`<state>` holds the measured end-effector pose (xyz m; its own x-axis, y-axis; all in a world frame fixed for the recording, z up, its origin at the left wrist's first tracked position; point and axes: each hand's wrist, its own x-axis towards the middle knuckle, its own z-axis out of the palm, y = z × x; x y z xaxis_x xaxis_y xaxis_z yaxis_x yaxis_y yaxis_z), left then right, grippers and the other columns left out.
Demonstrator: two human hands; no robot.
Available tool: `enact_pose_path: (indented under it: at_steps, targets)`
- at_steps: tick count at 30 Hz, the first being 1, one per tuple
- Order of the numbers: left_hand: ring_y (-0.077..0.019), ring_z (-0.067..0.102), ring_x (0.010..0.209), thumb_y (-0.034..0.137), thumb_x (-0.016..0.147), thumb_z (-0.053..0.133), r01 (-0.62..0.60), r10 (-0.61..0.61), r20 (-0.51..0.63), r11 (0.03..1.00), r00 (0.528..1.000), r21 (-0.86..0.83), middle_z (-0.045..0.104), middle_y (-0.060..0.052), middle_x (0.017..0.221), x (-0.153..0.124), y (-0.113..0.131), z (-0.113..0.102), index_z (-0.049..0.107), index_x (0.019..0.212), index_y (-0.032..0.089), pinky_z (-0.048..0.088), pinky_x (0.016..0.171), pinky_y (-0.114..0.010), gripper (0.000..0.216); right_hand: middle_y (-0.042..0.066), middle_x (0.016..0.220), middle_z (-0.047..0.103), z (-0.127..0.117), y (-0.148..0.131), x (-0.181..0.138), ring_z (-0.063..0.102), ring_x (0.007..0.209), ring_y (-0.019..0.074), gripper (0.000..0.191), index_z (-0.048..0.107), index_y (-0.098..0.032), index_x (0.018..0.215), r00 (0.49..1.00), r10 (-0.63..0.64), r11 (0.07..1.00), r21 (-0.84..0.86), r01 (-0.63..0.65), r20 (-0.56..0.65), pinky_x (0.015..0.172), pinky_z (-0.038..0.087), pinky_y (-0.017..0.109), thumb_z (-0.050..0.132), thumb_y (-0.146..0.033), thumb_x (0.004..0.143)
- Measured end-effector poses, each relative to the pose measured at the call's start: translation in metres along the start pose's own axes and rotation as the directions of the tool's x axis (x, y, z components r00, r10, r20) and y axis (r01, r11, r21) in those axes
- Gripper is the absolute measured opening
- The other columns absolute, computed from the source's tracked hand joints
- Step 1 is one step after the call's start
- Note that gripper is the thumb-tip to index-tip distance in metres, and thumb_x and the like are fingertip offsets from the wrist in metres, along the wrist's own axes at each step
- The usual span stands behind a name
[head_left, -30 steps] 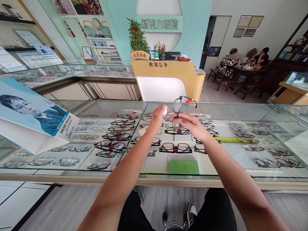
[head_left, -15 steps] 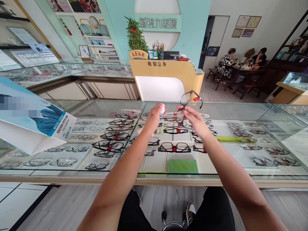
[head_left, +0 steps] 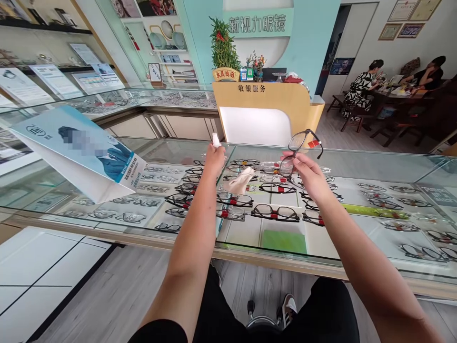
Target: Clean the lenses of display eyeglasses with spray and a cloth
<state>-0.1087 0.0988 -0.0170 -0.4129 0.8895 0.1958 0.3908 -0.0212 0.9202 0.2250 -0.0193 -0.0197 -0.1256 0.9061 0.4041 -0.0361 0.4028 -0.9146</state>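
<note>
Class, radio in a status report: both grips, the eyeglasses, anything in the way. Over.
Left grip closed around white-topped bottle. Right grip holding red-tagged eyeglasses, raised above glass counter. Pale cloth on counter, clear of eyeglasses.

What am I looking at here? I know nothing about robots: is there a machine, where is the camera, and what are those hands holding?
There is no robot here, just a person using two bare hands. The camera is worn on the person's head, looking forward and down, so you see roughly what the person sees.

The left hand grips what looks like a small white bottle, partly hidden by the fingers. The right hand holds up a pair of glasses with a red tag on it.

Below is a glass counter. A crumpled pale cloth lies on it between the arms, and a folded sign stands to the left. Rows of other glasses show through the glass.
</note>
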Motion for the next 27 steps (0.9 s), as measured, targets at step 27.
enact_pose_path:
  at_steps: [27]
  targets:
    - [-0.0499,0.045,0.163,0.031,0.092,0.085,-0.042,0.196,-0.177,0.775,0.965,0.630,0.046,-0.029,0.175,-0.045,0.033,-0.011,0.054,0.158,0.020,0.043,0.126,-0.059,0.073,0.004,0.146,0.081,0.000,-0.001,0.000,0.073,0.120,0.0295,0.039,0.083,-0.031,0.113,1.000,-0.020,1.000,0.007,0.020,-0.002,0.098,0.057,0.042,0.073,-0.068,0.104]
